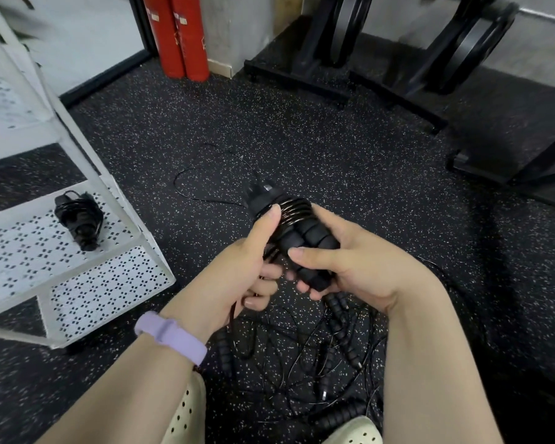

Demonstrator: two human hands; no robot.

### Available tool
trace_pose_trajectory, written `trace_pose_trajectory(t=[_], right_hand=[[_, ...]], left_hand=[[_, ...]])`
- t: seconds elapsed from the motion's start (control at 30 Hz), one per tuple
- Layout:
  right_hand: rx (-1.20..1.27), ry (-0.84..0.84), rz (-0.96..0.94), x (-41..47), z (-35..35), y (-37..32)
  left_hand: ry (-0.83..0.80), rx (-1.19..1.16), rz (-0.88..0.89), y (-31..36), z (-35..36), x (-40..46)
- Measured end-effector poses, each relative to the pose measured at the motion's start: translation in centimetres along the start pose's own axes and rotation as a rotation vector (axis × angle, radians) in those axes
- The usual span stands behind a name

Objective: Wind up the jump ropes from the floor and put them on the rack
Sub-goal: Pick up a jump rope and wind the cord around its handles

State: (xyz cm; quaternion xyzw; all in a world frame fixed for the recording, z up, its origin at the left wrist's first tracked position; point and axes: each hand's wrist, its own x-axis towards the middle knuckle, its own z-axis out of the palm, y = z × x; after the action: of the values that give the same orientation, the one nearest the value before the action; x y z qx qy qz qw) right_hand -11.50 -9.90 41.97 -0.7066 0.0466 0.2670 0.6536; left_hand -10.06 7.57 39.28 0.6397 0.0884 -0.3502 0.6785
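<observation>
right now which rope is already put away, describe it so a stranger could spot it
Start at the white perforated rack on the left of the black speckled floor. On its lower shelf lies one wound rope, a compact black bundle with the cord wrapped round its handles. It lies alone on white metal, unlike the loose tangle on the floor and the rope in the person's hands.

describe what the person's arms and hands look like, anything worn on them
Both forearms are bare, with no sleeves in view. The left hand has a soft lilac band, like a watch or fitness strap, round its wrist. The right hand wears nothing visible: no band, no glove. No rings show on the fingers, and the nails are short and unpainted.
</observation>
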Motion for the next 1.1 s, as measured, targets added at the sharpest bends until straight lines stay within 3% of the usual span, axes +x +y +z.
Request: trace_pose_trajectory(t=[0.23,0.33,0.53,0.73,0.87,1.0,1.1], right_hand=[[-0.397,0.200,-0.002,0.1,-0.2,1.8],[-0.579,0.290,-0.024,0.6,-0.3,2.4],[-0.629,0.401,-0.063,1.7,1.6,2.4],[-0.795,0.375,-0.118,2.2,3.2,2.0],[-0.933,0.303,-0.113,1.8,4.3,1.1],[-0.688,0.203,-0.097,0.2,3.7,0.2],[-0.348,0.310,-0.082,-1.4,1.8,0.1]], left_hand=[[-0.066,0.073,-0.091,-1.3,-1.3,1.0],[-0.014,-0.032,-0.150,-1.7,-0.5,1.3],[0.112,-0.312,-0.190,-1.5,0.6,1.7],[0.061,-0.212,-0.111,-1.1,0.2,1.2],[0.146,-0.264,-0.108,-1.1,0.2,1.3],[0.197,-0.214,-0.025,-0.8,-0.3,1.5],[0.071,-0.201,0.034,-0.2,-0.8,1.2]])
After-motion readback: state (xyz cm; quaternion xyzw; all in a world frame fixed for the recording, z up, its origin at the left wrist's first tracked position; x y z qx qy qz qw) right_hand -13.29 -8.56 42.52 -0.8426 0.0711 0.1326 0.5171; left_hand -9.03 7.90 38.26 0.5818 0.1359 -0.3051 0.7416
